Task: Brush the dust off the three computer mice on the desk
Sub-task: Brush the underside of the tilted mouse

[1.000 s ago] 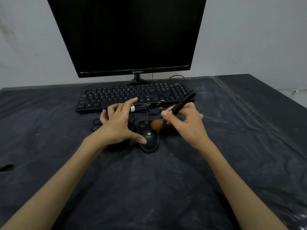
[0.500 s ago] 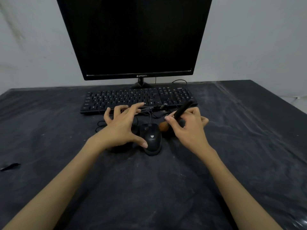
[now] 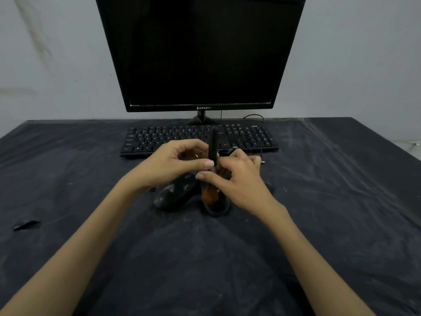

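A brush stands nearly upright, its black handle up and its orange bristles pressed onto the middle black mouse. My right hand grips the brush low, near the bristles. My left hand is raised off the desk, and its thumb and forefinger pinch the handle higher up. A dusty black mouse lies tilted just left of the middle one. Only a dark edge of the third mouse shows past my right hand.
A black keyboard lies just behind the hands, with a dark monitor on its stand behind it. Mouse cables trail by the keyboard's front edge. A dusty black sheet covers the desk, with a small torn flap at left.
My left hand lifted off the left mouse and went to the brush handle, uncovering that mouse. The brush swung from slanted to nearly upright, bristles now on the middle mouse.
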`<state>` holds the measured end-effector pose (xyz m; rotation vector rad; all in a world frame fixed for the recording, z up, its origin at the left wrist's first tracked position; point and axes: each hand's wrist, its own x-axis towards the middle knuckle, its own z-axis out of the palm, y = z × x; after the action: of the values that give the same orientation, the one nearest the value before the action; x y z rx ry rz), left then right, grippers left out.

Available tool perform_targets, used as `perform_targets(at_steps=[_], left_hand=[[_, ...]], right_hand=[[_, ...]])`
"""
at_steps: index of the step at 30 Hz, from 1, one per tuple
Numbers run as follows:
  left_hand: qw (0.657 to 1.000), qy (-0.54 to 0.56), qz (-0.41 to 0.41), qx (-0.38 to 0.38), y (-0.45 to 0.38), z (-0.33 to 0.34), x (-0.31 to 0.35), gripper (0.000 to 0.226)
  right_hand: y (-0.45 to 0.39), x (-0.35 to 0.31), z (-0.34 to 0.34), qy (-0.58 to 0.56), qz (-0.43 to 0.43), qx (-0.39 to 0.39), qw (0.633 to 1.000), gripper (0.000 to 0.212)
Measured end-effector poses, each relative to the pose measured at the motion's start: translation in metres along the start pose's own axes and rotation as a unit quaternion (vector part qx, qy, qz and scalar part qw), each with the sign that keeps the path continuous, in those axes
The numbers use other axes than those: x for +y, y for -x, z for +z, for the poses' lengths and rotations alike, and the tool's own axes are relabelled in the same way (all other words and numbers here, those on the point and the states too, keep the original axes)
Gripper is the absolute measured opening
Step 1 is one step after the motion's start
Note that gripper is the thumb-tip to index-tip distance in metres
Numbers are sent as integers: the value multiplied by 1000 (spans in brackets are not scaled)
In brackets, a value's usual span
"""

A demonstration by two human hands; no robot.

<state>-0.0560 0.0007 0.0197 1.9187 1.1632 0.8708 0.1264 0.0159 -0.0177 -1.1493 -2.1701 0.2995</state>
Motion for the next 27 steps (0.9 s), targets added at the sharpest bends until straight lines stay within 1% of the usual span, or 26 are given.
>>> perform_targets(at_steps=[2,4,5,6,9,10,12,14,18,20,24,27], left_hand=[[1000,19,-5,6,-1,-1,-2,35],[1000,29,-6,7,-1,-3,-5,34],[999,32,-7,10,-1,-4,-7,32],[999,33,-11,17,-1,-5,-9,30],[997,38,-27,66,-2,-12,-15,25],[995,40,-31,85,-3,-15,-18,22],[992,33,-36,119,-2,-21,-23,13],[989,30,-35,143,-1,-25,-27,10],[986,45,-32,158,-1,-29,-29,20],[985,56,-31,161,-1,-30,-29,23],[982,90,-21,165,-1,-22,-25,23],[980,116,-8,159,-3,-4,-18,31]], right_hand=[[2,-1,0,-1,7,5,1000,52],[8,0,2,-15,37,17,999,49],[13,1,3,-22,59,21,998,53],[19,1,4,-21,83,20,996,64],[36,-1,12,41,139,-28,989,113],[40,-3,16,70,147,-45,986,123],[44,-6,23,122,149,-53,980,134],[45,-8,30,161,137,-37,977,135],[44,-7,31,186,131,-2,974,122],[46,-1,25,161,135,-8,978,120],[53,10,13,52,171,-45,983,120],[52,14,12,-4,191,-52,980,122]])
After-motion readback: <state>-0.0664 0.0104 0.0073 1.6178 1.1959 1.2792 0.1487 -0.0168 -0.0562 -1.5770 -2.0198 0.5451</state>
